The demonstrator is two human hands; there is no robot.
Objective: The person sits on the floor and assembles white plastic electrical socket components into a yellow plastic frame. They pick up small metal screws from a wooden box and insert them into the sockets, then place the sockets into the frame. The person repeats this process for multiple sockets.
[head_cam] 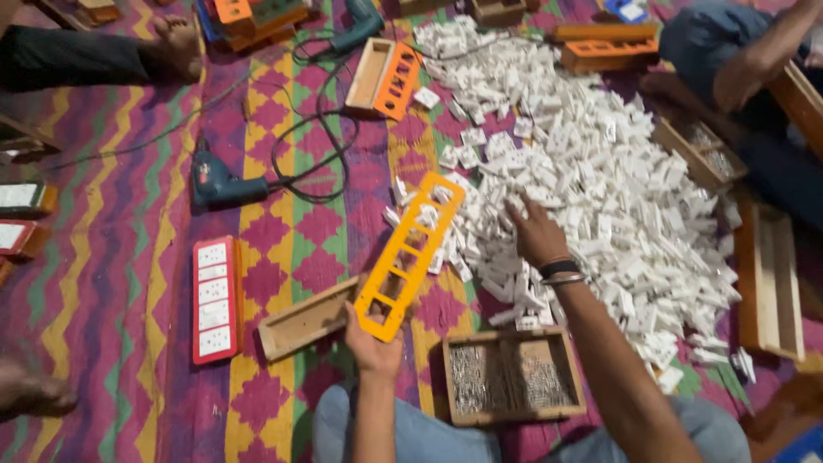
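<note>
My left hand (370, 341) grips the near end of a long orange plastic frame (411, 253) with several rectangular openings, held slanted over the mat. My right hand (536, 233), with a dark band and bangle at the wrist, rests palm down with fingers spread on a big heap of small white plastic switch parts (600, 189). The frame's far end touches the edge of that heap.
A wooden tray of small metal screws (513, 375) lies by my knees, an empty wooden box (306, 319) to its left. A red board fitted with white switches (213, 298), a blue drill (219, 183) with black cord, more orange frames and wooden boxes lie about. Other people sit at the top left and right.
</note>
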